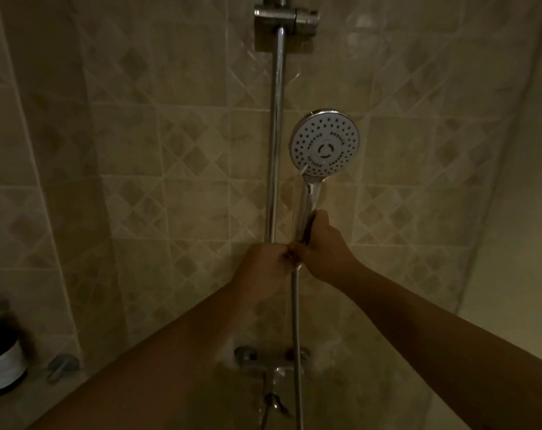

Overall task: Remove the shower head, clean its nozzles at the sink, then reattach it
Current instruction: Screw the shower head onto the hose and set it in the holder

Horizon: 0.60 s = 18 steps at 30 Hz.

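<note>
Head at the hose joint, off its holder

The right hand [321, 246] grips the head [324, 143] by its handle, beside the rail [275, 144]; left hand [263, 265] fingers pinch the nut atop the hose [295, 321]. Whether this is unscrewing or reattaching, I cannot tell; the nozzles look clean.

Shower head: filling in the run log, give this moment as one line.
shower head: off bracket, facing camera | right hand: grips handle | left hand: at hose nut | stage: unclear
</note>
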Tool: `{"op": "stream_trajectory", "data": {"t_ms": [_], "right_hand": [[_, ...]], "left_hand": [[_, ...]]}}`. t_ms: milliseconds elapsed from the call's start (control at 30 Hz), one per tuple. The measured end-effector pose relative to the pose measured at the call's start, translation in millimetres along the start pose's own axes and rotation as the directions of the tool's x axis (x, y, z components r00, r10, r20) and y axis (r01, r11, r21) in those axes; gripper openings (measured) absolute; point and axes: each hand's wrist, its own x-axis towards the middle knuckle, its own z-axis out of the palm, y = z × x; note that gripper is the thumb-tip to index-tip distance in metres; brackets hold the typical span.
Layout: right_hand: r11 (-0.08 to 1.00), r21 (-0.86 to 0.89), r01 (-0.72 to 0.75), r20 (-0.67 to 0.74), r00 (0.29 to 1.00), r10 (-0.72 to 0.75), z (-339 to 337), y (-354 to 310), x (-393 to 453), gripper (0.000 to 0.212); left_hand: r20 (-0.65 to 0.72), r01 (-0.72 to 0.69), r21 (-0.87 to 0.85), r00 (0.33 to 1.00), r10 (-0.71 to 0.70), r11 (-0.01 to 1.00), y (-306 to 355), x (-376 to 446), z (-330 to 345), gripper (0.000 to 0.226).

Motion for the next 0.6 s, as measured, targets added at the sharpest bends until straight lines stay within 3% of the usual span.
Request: {"op": "stream_trajectory", "data": {"t_ms": [133, 267, 400, 600], "right_hand": [[1.0, 0.011, 0.028, 0.005, 1.0, -0.028, -25.3, -21.7, 27.0, 0.035], [0.996, 0.068, 0.06, -0.029, 0.998, -0.058, -48.5, -47.5, 52.8, 0.028], [0.99, 0.084, 0.117, -0.097, 0.989, -0.108, -76.5, -76.8, 75.2, 0.02], [0.967, 0.217, 0.131, -0.13, 0.986, -0.105, -117.6, -116.4, 106.2, 0.017]], "left_hand": [[0.007, -0.093, 0.129, 0.996, 0.093, 0.987, 24.9, 26.9, -27.1, 0.016], [-0.076, -0.124, 0.102, 0.988, 0.132, 0.987, 51.8, 56.6, -44.0, 0.018], [-0.138, -0.244, 0.035, 0.959, 0.247, 0.969, 79.3, 83.7, -61.2, 0.025], [-0.198, -0.322, 0.115, 0.92, 0.339, 0.94, 125.6, 130.8, -89.3, 0.019]]}}
